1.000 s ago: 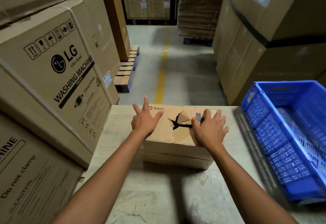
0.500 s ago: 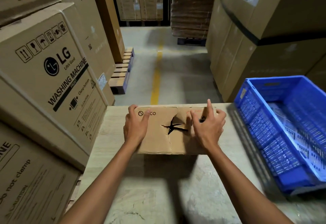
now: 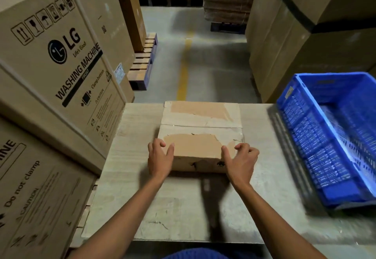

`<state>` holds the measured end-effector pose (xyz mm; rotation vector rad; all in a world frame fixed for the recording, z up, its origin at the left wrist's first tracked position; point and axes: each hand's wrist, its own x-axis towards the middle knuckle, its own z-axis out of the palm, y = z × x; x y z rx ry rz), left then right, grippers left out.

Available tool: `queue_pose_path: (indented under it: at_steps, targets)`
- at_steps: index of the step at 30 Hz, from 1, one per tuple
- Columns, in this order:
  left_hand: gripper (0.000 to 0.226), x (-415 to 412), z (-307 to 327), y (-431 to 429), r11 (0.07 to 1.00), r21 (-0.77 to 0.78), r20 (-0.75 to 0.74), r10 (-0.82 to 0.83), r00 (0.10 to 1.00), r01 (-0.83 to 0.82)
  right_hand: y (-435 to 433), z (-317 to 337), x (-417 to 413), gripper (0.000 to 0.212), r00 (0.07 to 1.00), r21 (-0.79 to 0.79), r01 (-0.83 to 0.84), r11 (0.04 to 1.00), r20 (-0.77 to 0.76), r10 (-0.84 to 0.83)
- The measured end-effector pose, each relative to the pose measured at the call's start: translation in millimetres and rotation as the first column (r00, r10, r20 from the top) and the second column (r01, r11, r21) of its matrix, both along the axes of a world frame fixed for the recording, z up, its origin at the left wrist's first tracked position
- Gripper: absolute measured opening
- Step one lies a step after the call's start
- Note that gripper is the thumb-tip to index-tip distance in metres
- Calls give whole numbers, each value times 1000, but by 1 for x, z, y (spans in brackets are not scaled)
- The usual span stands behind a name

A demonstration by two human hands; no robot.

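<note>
box: the cardboard box [image 3: 200,134] lies flat on the table [image 3: 183,207], left of the blue crate [image 3: 305,136] and well apart from it, so not in it
done so far: looks to me like it's sitting seam side up, flaps shut, tape mostly gone with torn patches where it was
still to do: my guess is pop the flaps or shift it over to the crate, and neither has started
left hand: left hand [image 3: 159,160] grips the near corner farthest from the crate, thumb on top
right hand: right hand [image 3: 241,162] clutches the near corner on the crate side, fingers [image 3: 242,146] bent over the top
box vs fingers: pinned between both hands, with most of it stretching beyond the fingertips
</note>
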<state>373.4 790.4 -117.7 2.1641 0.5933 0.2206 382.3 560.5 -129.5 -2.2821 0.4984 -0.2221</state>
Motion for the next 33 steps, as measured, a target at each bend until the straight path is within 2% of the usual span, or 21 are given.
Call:
queue_pose_path:
  at_steps: [1, 3, 4, 6, 8, 11, 14, 17, 19, 22, 24, 28, 30, 33]
  targets:
    - [24, 0, -2, 1, 999, 36, 9, -33, 999, 33, 3, 1, 0, 40, 1000, -58, 7, 998, -7, -8]
    - [20, 6, -4, 1, 957, 254, 13, -149, 989, 141, 8, 4, 3, 35, 999, -262, -35, 965, -3, 35]
    - [22, 11, -4, 0, 902, 376, -9, -226, 974, 213, 11, 4, 6, 34, 993, -367, -108, 924, 0, 116]
    - [45, 23, 2, -1, 772, 491, -112, -404, 908, 404, 14, 4, 14, 42, 942, -472, -315, 824, -53, 330]
    - [70, 35, 10, -1, 656, 507, -262, -501, 825, 559, 15, 6, 23, 61, 875, -466, -473, 748, -143, 463]
    - [75, 47, 12, 1, 571, 478, -449, -493, 745, 667, 14, 8, 31, 80, 813, -490, -578, 653, -275, 513]
    - [73, 53, 14, 3, 496, 484, -554, -463, 691, 721, 12, 14, 36, 79, 810, -552, -576, 603, -288, 510]
    - [75, 63, 23, 3, 431, 502, -589, -465, 661, 750, 10, 29, 50, 70, 787, -608, -606, 514, -364, 497]
    - [74, 71, 29, 1, 412, 543, -544, -491, 680, 732, 16, 38, 62, 70, 775, -603, -628, 492, -421, 472]
    - [80, 79, 23, 0, 464, 542, -467, -527, 710, 701, 26, 34, 72, 80, 717, -570, -689, 448, -444, 538]
    - [81, 78, 13, 0, 454, 535, -496, -514, 700, 713, 28, 26, 72, 82, 656, -510, -748, 424, -476, 585]
    - [83, 91, 18, 0, 415, 543, -527, -508, 681, 730, 23, 34, 88, 80, 656, -565, -735, 374, -456, 601]
    - [84, 103, 25, 0, 409, 584, -494, -506, 707, 701, 25, 46, 106, 85, 633, -555, -760, 339, -512, 581]
    - [79, 111, 13, 0, 475, 592, -450, -475, 756, 651, 24, 45, 119, 101, 604, -512, -791, 335, -568, 560]
